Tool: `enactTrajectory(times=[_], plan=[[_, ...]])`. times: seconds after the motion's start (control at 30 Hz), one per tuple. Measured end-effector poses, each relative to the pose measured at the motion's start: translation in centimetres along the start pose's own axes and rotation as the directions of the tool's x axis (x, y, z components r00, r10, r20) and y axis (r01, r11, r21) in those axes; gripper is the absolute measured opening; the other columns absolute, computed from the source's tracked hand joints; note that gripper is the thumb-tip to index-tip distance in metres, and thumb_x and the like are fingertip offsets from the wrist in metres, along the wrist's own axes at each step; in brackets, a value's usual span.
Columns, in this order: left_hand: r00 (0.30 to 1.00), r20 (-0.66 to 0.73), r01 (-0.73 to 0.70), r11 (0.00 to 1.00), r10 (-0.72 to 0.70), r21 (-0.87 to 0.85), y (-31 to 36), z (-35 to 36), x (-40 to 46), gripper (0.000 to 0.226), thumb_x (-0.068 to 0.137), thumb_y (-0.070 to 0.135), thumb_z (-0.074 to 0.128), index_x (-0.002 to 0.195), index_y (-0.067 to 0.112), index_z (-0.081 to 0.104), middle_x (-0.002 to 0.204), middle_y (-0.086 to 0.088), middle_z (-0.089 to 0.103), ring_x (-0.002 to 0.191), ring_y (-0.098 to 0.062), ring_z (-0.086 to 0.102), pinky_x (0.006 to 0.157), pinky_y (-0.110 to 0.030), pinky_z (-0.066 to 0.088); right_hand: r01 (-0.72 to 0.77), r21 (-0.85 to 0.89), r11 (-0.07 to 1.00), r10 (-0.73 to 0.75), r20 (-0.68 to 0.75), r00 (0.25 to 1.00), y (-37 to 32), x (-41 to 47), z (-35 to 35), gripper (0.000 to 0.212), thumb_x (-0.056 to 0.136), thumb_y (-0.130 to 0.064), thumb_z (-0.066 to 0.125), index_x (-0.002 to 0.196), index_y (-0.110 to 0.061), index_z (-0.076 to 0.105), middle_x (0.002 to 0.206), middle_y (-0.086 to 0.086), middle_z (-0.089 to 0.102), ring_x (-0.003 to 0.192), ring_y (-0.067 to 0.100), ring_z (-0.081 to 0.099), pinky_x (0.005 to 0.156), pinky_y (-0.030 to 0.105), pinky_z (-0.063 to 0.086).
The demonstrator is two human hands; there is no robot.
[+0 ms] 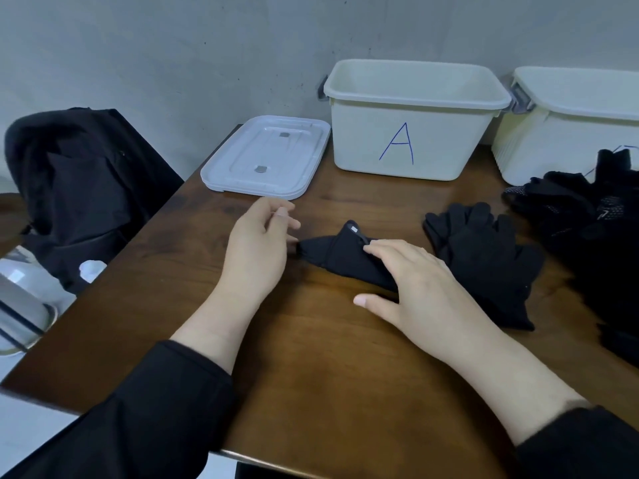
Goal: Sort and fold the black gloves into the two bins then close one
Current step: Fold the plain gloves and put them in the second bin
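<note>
Black knit fabric: folded glove (pixel 340 255), mid-table, lying flat between the two hands. Soft, limp, light by the look; likely to spring open unless held down; best taken across the folded body, both layers pinched together. Small pale tag at its upper edge, unreadable.

Right hand (pixel 420 288): fingers straight, pressing flat on the glove's right half, thumb out on the wood. Left hand (pixel 257 243): touching the glove's left tip, fingers loosely bent, nothing visibly enclosed.

Flat pair of gloves (pixel 484 257): just right of the right hand, unfolded, fingers pointing away. Heap of gloves (pixel 587 216): far right, some with pale dotted palms.

Bin A (pixel 411 119): cream plastic, back of table, no gloves visible inside, blue handwritten "A" on front. Second bin (pixel 567 122): beside it at right, marking hidden by the heap. Lid (pixel 266 157): clear plastic, left of bin A, off.

Wooden table (pixel 311 375). Black bag (pixel 79 188) at left, off the table.
</note>
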State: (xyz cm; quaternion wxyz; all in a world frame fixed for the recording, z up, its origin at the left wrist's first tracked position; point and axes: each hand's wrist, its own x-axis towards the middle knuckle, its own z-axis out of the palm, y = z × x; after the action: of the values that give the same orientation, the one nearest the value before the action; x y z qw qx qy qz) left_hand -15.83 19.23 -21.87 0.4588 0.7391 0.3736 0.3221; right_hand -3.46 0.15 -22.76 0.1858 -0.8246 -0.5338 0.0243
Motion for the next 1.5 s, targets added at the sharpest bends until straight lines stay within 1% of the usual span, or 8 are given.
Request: enactTrajectory(times=[0.37, 0.5, 0.7, 0.83, 1.1, 1.33, 1.4, 1.5], plan=[[0.927, 0.329, -0.123, 0.975, 0.179, -0.183, 0.7, 0.4, -1.9, 0.054, 0.090, 0.060, 0.051, 0.138, 0.036, 0.055, 0.126, 0.023, 0.065, 0.125, 0.001, 0.056, 0.111, -0.037, 0.044, -0.152, 0.496, 0.855, 0.254, -0.145, 0.956, -0.6, 0.0, -1.6, 0.010, 0.102, -0.032, 0.057, 0.104, -0.032, 0.066, 0.075, -0.015, 0.065, 0.067, 0.003, 0.060, 0.057, 0.011, 0.043], [0.835, 0.526, -0.045, 0.973, 0.162, -0.227, 1.0, 1.6, -2.2, 0.077, 0.076, 0.052, 0.076, 0.145, 0.036, 0.046, 0.136, 0.023, 0.060, 0.128, 0.001, 0.055, 0.112, -0.036, 0.043, -0.144, 0.715, 0.684, 0.302, -0.098, 0.948, -0.7, -0.3, -3.1, 0.012, 0.101, -0.030, 0.059, 0.101, -0.030, 0.071, 0.088, -0.013, 0.073, 0.082, 0.003, 0.068, 0.074, 0.023, 0.052], [0.863, 0.494, 0.099, 0.922, 0.108, -0.374, 3.1, 4.0, -1.9, 0.028, 0.089, 0.029, 0.074, 0.115, 0.019, 0.071, 0.113, -0.005, 0.074, 0.110, -0.026, 0.069, 0.103, -0.051, 0.051, -0.226, 0.878, 0.423, 0.336, 0.080, 0.939, 0.3, -0.5, -5.5, 0.017, 0.101, -0.019, 0.060, 0.115, -0.017, 0.069, 0.106, 0.002, 0.076, 0.101, 0.020, 0.074, 0.083, 0.040, 0.062], [0.876, 0.467, 0.098, 0.906, 0.118, -0.413, 5.7, 6.4, -1.4, 0.023, 0.093, 0.018, 0.071, 0.111, 0.003, 0.071, 0.106, -0.017, 0.074, 0.088, -0.021, 0.065, 0.080, -0.038, 0.051, -0.238, 0.848, 0.473, 0.335, 0.076, 0.939, 1.9, -0.7, -8.4, 0.019, 0.100, -0.025, 0.062, 0.116, -0.020, 0.070, 0.108, 0.001, 0.076, 0.101, 0.017, 0.074, 0.088, 0.040, 0.061], [0.786, 0.587, 0.190, 0.826, 0.196, -0.530, 10.8, 11.1, -1.8, 0.037, 0.091, 0.031, 0.074, 0.124, 0.014, 0.068, 0.120, -0.009, 0.073, 0.110, -0.022, 0.069, 0.100, -0.043, 0.051, -0.264, 0.699, 0.664, 0.394, -0.027, 0.919, 5.4, -0.9, -14.4, 0.014, 0.093, -0.020, 0.071, 0.107, -0.018, 0.073, 0.098, -0.002, 0.078, 0.093, 0.017, 0.075, 0.093, 0.050, 0.058], [0.838, 0.266, -0.350, 0.844, 0.476, -0.406, 13.2, 13.3, -1.4, 0.022, 0.083, 0.007, 0.079, 0.097, 0.023, 0.071, 0.095, 0.012, 0.073, 0.093, -0.001, 0.067, 0.083, -0.013, 0.049, -0.298, 0.443, 0.846, 0.443, -0.272, 0.854, 7.4, -2.1, -16.7, 0.011, 0.089, -0.035, 0.073, 0.100, -0.036, 0.071, 0.096, -0.011, 0.068, 0.083, 0.003, 0.066, 0.076, 0.020, 0.052], [0.740, 0.144, -0.625, 0.751, 0.657, -0.214, 12.9, 13.3, -0.5, 0.025, 0.081, 0.004, 0.078, 0.100, 0.018, 0.072, 0.099, 0.010, 0.068, 0.097, -0.004, 0.062, 0.085, -0.014, 0.045, -0.335, 0.622, 0.707, 0.600, -0.278, 0.750, 8.0, -2.4, -17.0, 0.022, 0.091, -0.046, 0.069, 0.096, -0.025, 0.074, 0.086, 0.000, 0.071, 0.074, 0.011, 0.069, 0.076, 0.028, 0.056], [0.521, 0.109, -0.848, 0.527, 0.847, -0.044, 12.6, 13.9, 0.3, 0.026, 0.082, 0.008, 0.068, 0.108, 0.008, 0.073, 0.108, 0.001, 0.069, 0.103, -0.015, 0.061, 0.092, -0.023, 0.045, -0.400, 0.892, 0.208, 0.523, 0.244, 0.817, 7.8, -2.3, -17.0, 0.056, 0.093, -0.053, 0.059, 0.113, -0.002, 0.070, 0.105, 0.022, 0.074, 0.094, 0.030, 0.075, 0.085, 0.041, 0.061]])
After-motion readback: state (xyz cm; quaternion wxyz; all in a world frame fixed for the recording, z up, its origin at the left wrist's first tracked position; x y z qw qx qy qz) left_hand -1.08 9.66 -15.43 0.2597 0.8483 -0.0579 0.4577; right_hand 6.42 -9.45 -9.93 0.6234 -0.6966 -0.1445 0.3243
